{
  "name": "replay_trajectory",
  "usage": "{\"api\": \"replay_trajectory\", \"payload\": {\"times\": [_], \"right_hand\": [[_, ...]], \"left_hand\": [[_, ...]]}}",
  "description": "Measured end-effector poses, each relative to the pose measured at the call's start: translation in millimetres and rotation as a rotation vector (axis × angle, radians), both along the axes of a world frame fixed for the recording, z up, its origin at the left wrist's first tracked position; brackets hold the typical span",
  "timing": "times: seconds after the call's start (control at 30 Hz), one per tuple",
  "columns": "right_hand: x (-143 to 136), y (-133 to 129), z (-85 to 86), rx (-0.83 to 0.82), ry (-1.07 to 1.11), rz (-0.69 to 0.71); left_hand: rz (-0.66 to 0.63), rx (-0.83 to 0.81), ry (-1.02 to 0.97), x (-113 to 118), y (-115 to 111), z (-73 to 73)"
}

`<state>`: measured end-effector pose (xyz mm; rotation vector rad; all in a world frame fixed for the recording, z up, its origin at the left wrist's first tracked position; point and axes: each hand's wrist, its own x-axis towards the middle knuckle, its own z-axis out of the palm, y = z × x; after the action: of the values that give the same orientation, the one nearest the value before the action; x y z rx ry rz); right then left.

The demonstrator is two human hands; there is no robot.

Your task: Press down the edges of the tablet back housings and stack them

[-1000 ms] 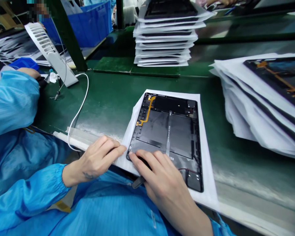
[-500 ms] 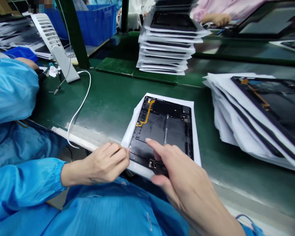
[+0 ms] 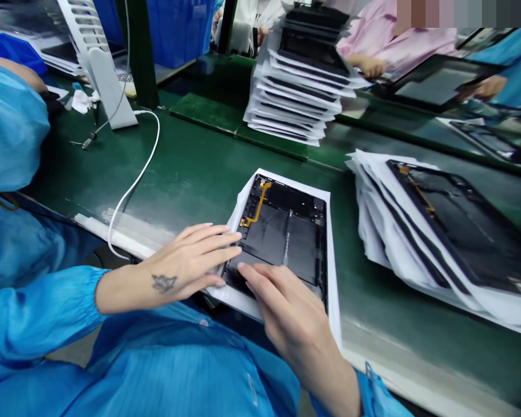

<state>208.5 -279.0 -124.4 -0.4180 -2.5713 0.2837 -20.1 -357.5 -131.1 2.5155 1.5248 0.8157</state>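
Observation:
An opened tablet [image 3: 304, 243], black inside with an orange flex cable [image 3: 257, 213] along its left side, lies on white sheets [image 3: 335, 301] at the table's front edge. My left hand [image 3: 186, 260] is open, its fingers stretched out over the tablet's lower left edge. Over the tablet's lower part is my right hand [image 3: 295, 318], closed, the fingers bent and pressed together with the index tip near the left fingertips. Its thumb is hidden, so I cannot make out what it holds, if anything. Both hands cover the lower end of the tablet.
On the right stands a stack of opened tablets [image 3: 460, 226] between white sheets. A taller stack [image 3: 295, 104] is behind. A white stand [image 3: 108, 87] with a white cable [image 3: 150, 168] is at the left, beside a co-worker's blue sleeve [image 3: 13, 127]. Other people sit across the table.
My left hand has gone from a closed pinch at the tablet's edge to spread fingers over it. My right hand has shifted left, its fingers drawn together. The camera view has shifted slightly.

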Motion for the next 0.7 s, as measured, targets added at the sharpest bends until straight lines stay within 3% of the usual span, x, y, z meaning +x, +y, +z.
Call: {"api": "replay_trajectory", "payload": {"times": [0.2, 0.7], "right_hand": [[-5.4, -4.9, -0.2, -0.017, -0.034, -0.026], [-11.1, -4.0, -2.2, 0.064, -0.049, -0.050]], "left_hand": [[-0.077, -0.125, -0.088, -2.1, 10.5, -5.0], [-0.105, -0.066, -0.122, 0.3, 12.8, 1.7]]}}
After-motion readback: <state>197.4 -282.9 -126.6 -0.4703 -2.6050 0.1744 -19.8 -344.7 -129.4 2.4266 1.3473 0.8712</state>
